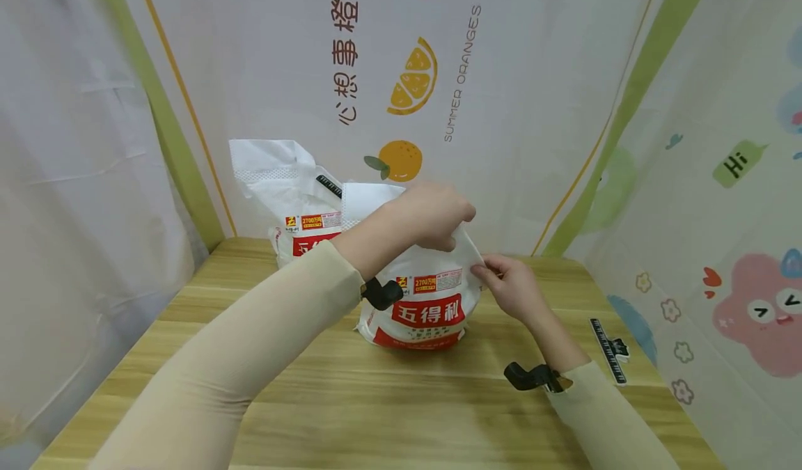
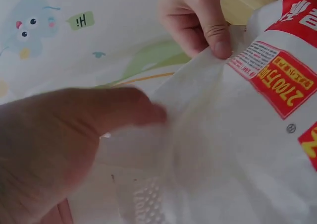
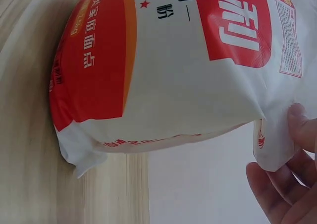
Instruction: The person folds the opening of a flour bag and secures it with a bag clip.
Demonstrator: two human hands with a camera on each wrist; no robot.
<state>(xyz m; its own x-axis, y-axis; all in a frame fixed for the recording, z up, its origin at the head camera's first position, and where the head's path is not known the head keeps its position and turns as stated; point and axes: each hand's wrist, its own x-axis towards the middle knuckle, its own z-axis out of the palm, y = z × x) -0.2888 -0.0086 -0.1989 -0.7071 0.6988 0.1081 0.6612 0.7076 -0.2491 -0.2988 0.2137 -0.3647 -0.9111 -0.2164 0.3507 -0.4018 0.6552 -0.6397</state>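
A white and red flour bag (image 1: 432,310) stands upright on the wooden table, its loose top raised. My left hand (image 1: 432,212) reaches across that top and grips it near the upper edge. In the left wrist view the thumb lies over the white material, slightly blurred; the other fingers are mostly hidden. My right hand (image 1: 510,285) pinches the bag's upper right corner between thumb and fingers, as the right wrist view also shows. Close behind on the left stands a second flour bag (image 1: 301,212), with a black sealing clip (image 1: 328,186) across its upper part.
Another black and white sealing clip (image 1: 609,351) lies on the table (image 1: 351,414) near its right edge. Printed curtains (image 1: 532,73) hang at the back and both sides. Each wrist carries a black camera mount (image 1: 526,376).
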